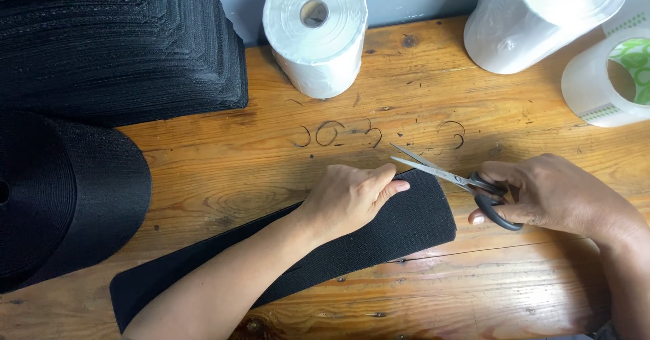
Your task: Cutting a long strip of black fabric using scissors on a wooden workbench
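Left forearm runs diagonally up from bottom-left, bare, wrist straight. Left hand [349, 198] palm down, fingers curled together, thumb tucked alongside, pressing flat. Right forearm enters from the right edge, wrist slightly bent. Right hand [548, 194] closed in a grip, thumb and fingers hooked through loops, knuckles up, well apart from the left.

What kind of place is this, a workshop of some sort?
Probably a small sewing or packing workshop. On a scarred wooden bench, the left hand holds a black webbing strip, the right hand holds scissors, beside stacked cut pieces and plastic film rolls.
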